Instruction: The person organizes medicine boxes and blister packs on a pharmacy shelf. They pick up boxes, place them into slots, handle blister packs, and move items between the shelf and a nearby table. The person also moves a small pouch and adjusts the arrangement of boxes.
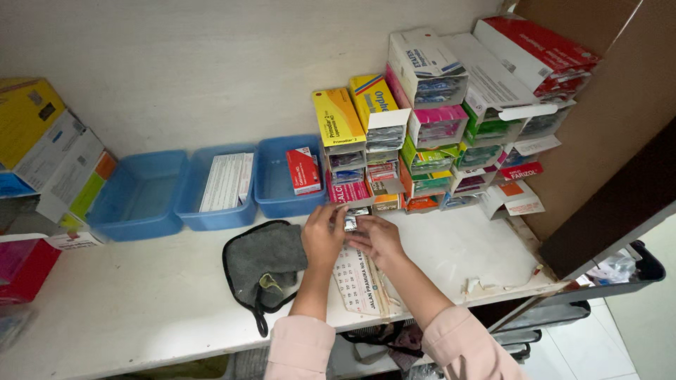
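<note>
Left hand (322,236): centre of frame, fingers curled, tips pinching the left edge of a small silvery blister strip (350,222); wrist lying over the grey pouch (264,266).
Right hand (379,238): just right of the left one, fingers bent, thumb and forefinger closed on the same strip from the right.
Blister strip: centre of frame, held between both hands, just below the lowest open cartons of the medicine box stack (451,119); too small to tell more.
Medicine box stack: upper right of frame, against the pale wall; yellow, pink, green, red and white cartons, open ends forward.
Printed sheet (359,281): flat on the white shelf (141,302), under the right forearm, lower centre.
Blue bins (141,197): three in a row, left of centre; middle one with a white box, right one with a red-and-white box (303,170).
Sleeves (451,348): pale pink, bottom edge.
Far left: yellow and white cartons (42,141), a red box below.
</note>
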The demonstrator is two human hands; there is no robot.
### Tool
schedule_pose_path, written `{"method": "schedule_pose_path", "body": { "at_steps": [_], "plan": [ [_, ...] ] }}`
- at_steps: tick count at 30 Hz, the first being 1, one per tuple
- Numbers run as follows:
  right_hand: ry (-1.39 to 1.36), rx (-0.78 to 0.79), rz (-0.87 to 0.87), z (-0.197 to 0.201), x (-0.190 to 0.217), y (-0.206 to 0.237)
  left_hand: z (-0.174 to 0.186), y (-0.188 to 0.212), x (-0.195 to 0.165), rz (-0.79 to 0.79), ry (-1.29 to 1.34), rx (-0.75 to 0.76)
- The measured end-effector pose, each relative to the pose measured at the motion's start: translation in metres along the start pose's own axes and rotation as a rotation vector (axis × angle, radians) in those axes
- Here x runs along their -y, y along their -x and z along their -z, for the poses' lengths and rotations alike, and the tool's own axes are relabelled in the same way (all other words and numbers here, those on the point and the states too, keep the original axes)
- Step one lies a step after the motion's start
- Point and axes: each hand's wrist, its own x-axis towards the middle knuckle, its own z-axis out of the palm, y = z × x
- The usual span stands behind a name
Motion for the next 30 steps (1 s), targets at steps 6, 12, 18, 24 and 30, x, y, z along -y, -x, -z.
{"method": "schedule_pose_path", "body": {
  "at_steps": [6, 12, 18, 24, 30],
  "plan": [
    [0.019, -0.048, 0.061, -0.007, -0.004, -0.002, 0.000, 0.001, 0.000, -0.057, -0.001, -0.027],
    [-0.101, -0.139, 0.156, -0.023, -0.008, -0.012, 0.001, 0.001, 0.002, -0.043, 0.005, 0.000],
    [-0.142, -0.112, 0.000, -0.025, -0.001, -0.013, 0.000, 0.000, 0.002, -0.036, 0.012, 0.003],
    [-0.149, -0.005, -0.006, -0.022, 0.003, -0.010, 0.000, 0.000, 0.002, -0.057, -0.014, 0.007],
    [-0.209, -0.138, -0.004, -0.032, 0.001, -0.020, 0.001, 0.000, 0.001, -0.125, -0.015, -0.004]
  ]
}}
